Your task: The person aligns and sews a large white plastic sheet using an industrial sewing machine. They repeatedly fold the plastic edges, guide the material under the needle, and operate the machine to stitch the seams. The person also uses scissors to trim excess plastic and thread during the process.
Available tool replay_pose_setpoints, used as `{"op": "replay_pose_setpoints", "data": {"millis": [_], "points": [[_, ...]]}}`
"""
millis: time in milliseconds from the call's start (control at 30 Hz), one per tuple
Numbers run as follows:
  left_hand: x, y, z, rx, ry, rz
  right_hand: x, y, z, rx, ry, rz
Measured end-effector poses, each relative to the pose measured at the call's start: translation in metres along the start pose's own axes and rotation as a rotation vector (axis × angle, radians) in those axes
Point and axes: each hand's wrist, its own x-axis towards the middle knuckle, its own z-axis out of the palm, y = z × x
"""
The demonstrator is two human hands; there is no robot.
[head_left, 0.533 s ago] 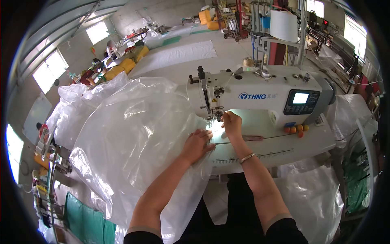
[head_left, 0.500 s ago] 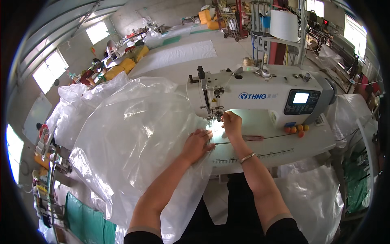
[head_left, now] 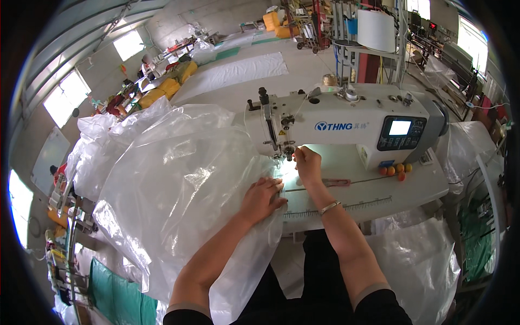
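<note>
A large sheet of clear plastic film (head_left: 173, 189) drapes over the left of the white sewing machine (head_left: 346, 105) and hangs down toward my lap. My left hand (head_left: 261, 199) lies flat on the film's right edge, fingers stretched toward the lit needle area. Close to the needle and presser foot, my right hand (head_left: 307, 165) is closed, its thumb and forefinger pinched beside the lower machine head. Whatever it pinches is too small to make out. On the machine bed, just right of that wrist, lies a pair of pinkish thread snips (head_left: 337, 182).
Several small orange and red fruits (head_left: 400, 169) sit at the base of the machine's arm. Behind the machine, a big white thread cone (head_left: 376, 31) stands on a rack. More plastic film (head_left: 414, 265) hangs below the bed at right. A person (head_left: 149, 66) is far off at left.
My left hand has slid slightly back toward me over the film, away from the needle. The right hand keeps its closed pose beside the machine head. The view has shifted a little.
</note>
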Motion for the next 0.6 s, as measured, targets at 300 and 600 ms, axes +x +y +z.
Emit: {"op": "replay_pose_setpoints", "data": {"millis": [300, 600], "points": [[0.011, -0.012, 0.011, -0.112, 0.118, -0.113, -0.037, -0.025, -0.084, -0.654, 0.026, -0.431], [0.037, -0.044, 0.029, -0.097, 0.276, -0.205, -0.067, -0.022, -0.140, -0.750, -0.209, -0.262]]}}
